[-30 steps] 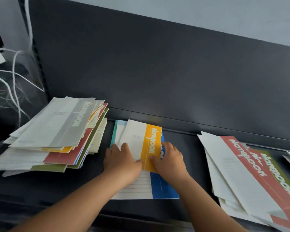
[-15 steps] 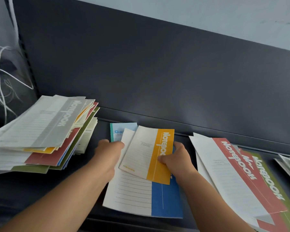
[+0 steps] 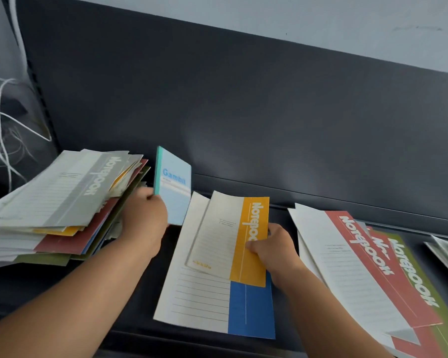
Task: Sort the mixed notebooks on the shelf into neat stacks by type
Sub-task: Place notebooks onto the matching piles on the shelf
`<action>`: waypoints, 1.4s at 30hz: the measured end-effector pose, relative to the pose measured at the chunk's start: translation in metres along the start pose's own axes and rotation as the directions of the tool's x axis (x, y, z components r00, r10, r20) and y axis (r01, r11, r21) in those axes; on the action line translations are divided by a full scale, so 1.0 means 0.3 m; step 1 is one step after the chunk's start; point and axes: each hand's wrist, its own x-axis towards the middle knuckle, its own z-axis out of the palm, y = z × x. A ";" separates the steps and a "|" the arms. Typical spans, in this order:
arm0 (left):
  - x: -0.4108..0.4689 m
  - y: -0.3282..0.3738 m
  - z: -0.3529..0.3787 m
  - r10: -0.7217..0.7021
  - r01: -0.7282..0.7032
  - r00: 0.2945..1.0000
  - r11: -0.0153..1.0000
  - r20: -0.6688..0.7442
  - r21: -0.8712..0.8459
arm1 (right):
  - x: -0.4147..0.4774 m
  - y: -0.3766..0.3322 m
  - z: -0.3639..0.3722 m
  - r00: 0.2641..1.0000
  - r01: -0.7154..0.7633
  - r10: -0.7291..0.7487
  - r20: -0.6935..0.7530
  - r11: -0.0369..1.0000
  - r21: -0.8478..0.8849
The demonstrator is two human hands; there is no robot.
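Light-blue notebook (image 3: 175,187) now lifted by left hand (image 3: 144,218), right hand (image 3: 274,248) gripping yellow notebook (image 3: 233,239)

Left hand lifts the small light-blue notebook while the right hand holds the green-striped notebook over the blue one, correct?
Not quite. In the head view the right hand holds the yellow-striped notebook, not a green one. The rest stands: left hand, small light-blue notebook, blue one.

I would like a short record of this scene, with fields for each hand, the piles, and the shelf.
left hand: holds small light blue notebook upright
right hand: grips yellow notebook by its coloured edge
under it: blue notebook, flat
left pile: mixed colours, untidy, grey on top
right pile: red on top, green beneath
shelf: dark
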 end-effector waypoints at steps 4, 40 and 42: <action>-0.031 0.080 -0.035 0.186 -0.187 0.977 0.982 -0.108 -0.006 | 0.006 0.007 -0.005 1.000 -0.004 0.004 0.010 1.000 0.003; -0.365 0.126 0.349 -0.156 0.124 0.821 0.988 0.550 0.094 | -0.080 0.048 -0.548 0.970 0.153 -0.054 -0.238 0.893 0.423; -0.400 0.125 0.410 -0.141 0.112 0.818 0.990 0.558 0.086 | -0.092 0.089 -0.626 0.958 0.173 -0.047 -0.283 0.882 0.438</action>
